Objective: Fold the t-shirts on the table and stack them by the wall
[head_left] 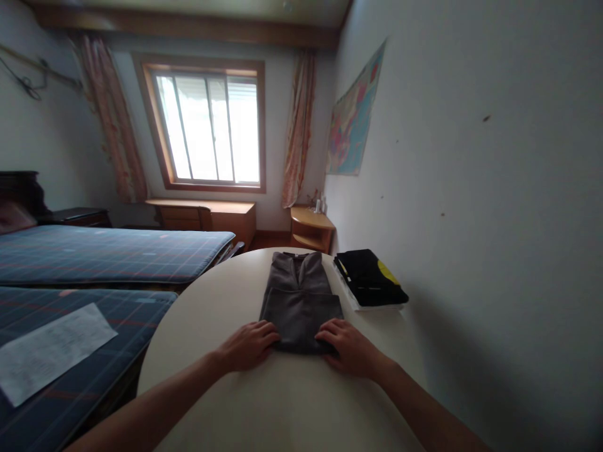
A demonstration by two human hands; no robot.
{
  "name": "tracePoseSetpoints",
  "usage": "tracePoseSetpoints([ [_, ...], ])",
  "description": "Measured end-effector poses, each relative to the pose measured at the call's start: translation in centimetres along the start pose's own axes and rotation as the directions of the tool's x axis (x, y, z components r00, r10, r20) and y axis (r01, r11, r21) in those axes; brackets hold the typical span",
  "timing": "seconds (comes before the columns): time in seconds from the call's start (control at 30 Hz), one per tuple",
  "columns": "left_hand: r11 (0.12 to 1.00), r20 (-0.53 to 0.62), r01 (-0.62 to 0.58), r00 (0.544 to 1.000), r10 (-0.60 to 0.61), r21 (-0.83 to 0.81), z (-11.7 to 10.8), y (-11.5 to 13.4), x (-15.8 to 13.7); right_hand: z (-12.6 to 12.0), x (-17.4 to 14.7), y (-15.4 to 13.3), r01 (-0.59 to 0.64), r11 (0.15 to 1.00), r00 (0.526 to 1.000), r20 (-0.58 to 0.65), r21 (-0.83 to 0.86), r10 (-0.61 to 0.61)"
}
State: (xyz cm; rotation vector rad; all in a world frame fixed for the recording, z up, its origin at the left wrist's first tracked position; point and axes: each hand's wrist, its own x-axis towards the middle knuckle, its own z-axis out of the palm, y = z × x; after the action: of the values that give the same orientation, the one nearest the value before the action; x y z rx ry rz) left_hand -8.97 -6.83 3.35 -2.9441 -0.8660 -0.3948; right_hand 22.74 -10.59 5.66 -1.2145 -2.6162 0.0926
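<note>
A dark grey shirt (pixel 301 314) lies folded on the round white table (pixel 207 402), its V-shaped neckline at the far end. Its lower part is turned up over the upper part. My left hand (pixel 249 345) grips the near left corner, fingers curled over the cloth. At the near right corner, my right hand (pixel 351 346) holds the cloth in the same way. The thumbs and the underside of the fold are mostly hidden. Right of the shirt sits a stack of folded clothes (pixel 372 276), black with a yellow patch on top.
To the left are two beds with blue plaid mattresses (pixel 117 251); a sheet of paper (pixel 51 351) lies on the nearer one. A white wall (pixel 494 251) runs close along the right. A wooden desk (pixel 230 216) and a corner shelf (pixel 311 218) stand beyond the table.
</note>
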Motion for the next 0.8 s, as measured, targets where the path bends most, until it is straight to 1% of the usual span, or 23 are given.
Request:
tracePoseSetpoints([
  [0.07,0.998,0.028,0.027,0.999,-0.028,0.052,-0.2,0.2,0.3,0.3,0.1,-0.4,-0.034,0.999,0.999,0.015,-0.017,0.034],
  [0.13,0.998,0.050,0.044,0.998,-0.046,0.043,-0.8,0.7,0.4,0.0,0.1,-1.0,-0.060,0.998,0.998,0.033,0.004,0.060],
  [0.17,0.999,0.062,0.046,0.997,-0.047,0.011,-1.3,1.0,0.2,-0.3,0.0,-1.3,-0.065,0.997,0.997,0.048,0.031,0.064],
  [0.23,0.994,0.108,0.033,0.994,-0.022,-0.104,-2.5,1.8,-0.4,-1.1,-0.4,-2.3,-0.063,0.991,0.993,0.103,0.117,0.051],
  [0.3,0.964,0.208,0.030,0.978,0.027,-0.264,-3.6,2.9,-1.4,-1.7,-1.1,-3.5,-0.077,0.967,0.972,0.233,0.243,0.019],
  [0.33,0.935,0.280,0.045,0.958,0.059,-0.352,-4.1,3.4,-2.0,-1.7,-1.4,-4.1,-0.102,0.945,0.946,0.325,0.311,-0.005],
  [0.37,0.898,0.358,0.076,0.929,0.094,-0.433,-4.4,3.9,-2.5,-1.7,-1.7,-4.7,-0.140,0.918,0.907,0.420,0.371,-0.032],
  [0.43,0.821,0.511,0.176,0.845,0.157,-0.543,-4.7,4.6,-3.1,-1.3,-2.2,-5.6,-0.217,0.864,0.809,0.579,0.454,-0.101],
  [0.5,0.758,0.636,0.298,0.747,0.193,-0.581,-4.7,5.0,-3.1,-0.9,-2.2,-6.1,-0.266,0.827,0.731,0.663,0.496,-0.163],
  [0.53,0.729,0.676,0.355,0.710,0.196,-0.584,-4.7,5.0,-2.9,-0.8,-2.0,-6.2,-0.286,0.815,0.701,0.690,0.504,-0.181],
  [0.57,0.703,0.696,0.402,0.694,0.183,-0.587,-4.7,4.9,-2.5,-1.0,-1.7,-6.2,-0.309,0.808,0.678,0.712,0.502,-0.184],
  [0.6,0.685,0.688,0.428,0.710,0.149,-0.590,-4.7,4.6,-2.0,-1.2,-1.4,-6.1,-0.328,0.807,0.665,0.727,0.492,-0.173],
  [0.63,0.688,0.646,0.422,0.758,0.089,-0.590,-4.8,4.3,-1.5,-1.6,-1.1,-5.9,-0.337,0.813,0.670,0.728,0.474,-0.146],
  [0.67,0.717,0.565,0.387,0.825,0.012,-0.580,-5.0,4.0,-1.0,-2.1,-0.7,-5.6,-0.336,0.825,0.697,0.709,0.454,-0.106],
  [0.7,0.766,0.457,0.341,0.887,-0.069,-0.546,-5.2,3.6,-0.5,-2.6,-0.4,-5.4,-0.325,0.843,0.742,0.668,0.429,-0.054],
  [0.73,0.819,0.346,0.301,0.929,-0.135,-0.489,-5.3,3.2,-0.1,-3.0,-0.1,-5.1,-0.311,0.865,0.800,0.599,0.393,0.015],
  [0.77,0.862,0.259,0.277,0.949,-0.178,-0.424,-5.4,2.8,0.2,-3.3,0.1,-4.8,-0.298,0.890,0.857,0.507,0.345,0.091],
  [0.8,0.890,0.213,0.273,0.955,-0.205,-0.366,-5.4,2.5,0.4,-3.6,0.3,-4.4,-0.294,0.913,0.900,0.404,0.284,0.164],
])
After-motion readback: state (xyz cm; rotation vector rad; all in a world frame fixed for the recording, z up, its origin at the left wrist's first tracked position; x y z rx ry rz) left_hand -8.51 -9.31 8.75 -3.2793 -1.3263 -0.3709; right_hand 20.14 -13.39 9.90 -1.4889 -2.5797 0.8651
